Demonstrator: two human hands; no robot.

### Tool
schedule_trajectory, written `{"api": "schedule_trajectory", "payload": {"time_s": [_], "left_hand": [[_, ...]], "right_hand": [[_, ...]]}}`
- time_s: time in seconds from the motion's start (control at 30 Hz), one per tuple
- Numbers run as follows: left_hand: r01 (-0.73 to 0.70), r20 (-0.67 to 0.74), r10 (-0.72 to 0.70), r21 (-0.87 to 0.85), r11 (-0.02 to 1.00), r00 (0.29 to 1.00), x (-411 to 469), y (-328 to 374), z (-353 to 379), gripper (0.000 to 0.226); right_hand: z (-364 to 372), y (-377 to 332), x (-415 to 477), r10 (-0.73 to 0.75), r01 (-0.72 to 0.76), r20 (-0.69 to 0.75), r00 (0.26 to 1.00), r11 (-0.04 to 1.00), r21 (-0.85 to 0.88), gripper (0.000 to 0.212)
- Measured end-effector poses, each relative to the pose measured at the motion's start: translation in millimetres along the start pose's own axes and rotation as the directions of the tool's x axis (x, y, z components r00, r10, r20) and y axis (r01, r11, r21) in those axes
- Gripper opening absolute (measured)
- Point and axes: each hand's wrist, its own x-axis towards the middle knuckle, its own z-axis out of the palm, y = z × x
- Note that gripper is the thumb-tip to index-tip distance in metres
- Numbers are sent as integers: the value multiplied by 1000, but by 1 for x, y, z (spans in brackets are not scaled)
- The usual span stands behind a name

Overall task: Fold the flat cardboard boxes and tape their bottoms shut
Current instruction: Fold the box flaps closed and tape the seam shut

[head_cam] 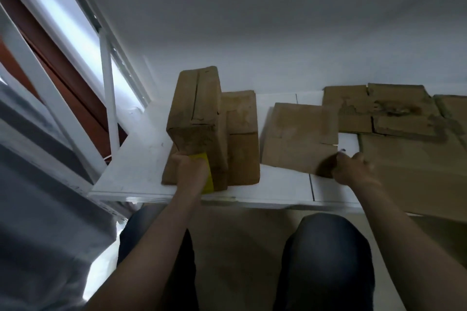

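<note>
Two folded cardboard boxes stand on the white table (141, 159): a taller one (197, 118) in front and a lower one (243, 139) right behind it. My left hand (190, 171) grips a yellow tool (206, 171), probably a tape dispenser, held against the front of the taller box. A small flat cardboard box (295, 139) lies to the right. My right hand (353, 170) pinches its near right corner with curled fingers.
More flattened cardboard (404, 149) covers the table's right side, with a torn piece (379, 108) at the back. A white metal frame (108, 98) and window stand at the left. My knees are below the table's front edge.
</note>
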Motion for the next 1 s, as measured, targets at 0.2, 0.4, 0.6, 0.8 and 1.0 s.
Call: {"api": "schedule_trajectory", "payload": {"time_s": [0.2,0.4,0.6,0.8,1.0], "left_hand": [[45,6,-46,45,998,999,-9,9,3,12],[59,-42,-59,-17,998,997,-15,10,6,49],[28,-81,-26,16,999,996,-15,10,5,20],[33,-32,-34,-26,999,999,-10,7,5,21],[18,51,-11,-138,990,999,-5,-3,-4,47]], "right_hand": [[9,8,15,-38,42,47,998,995,-86,51],[11,12,20,-75,75,-3,997,997,26,41],[18,21,24,-155,192,-172,973,955,225,32],[7,19,-3,-146,397,-522,840,821,410,23],[-31,-40,-56,-251,574,-563,788,630,523,22]]}}
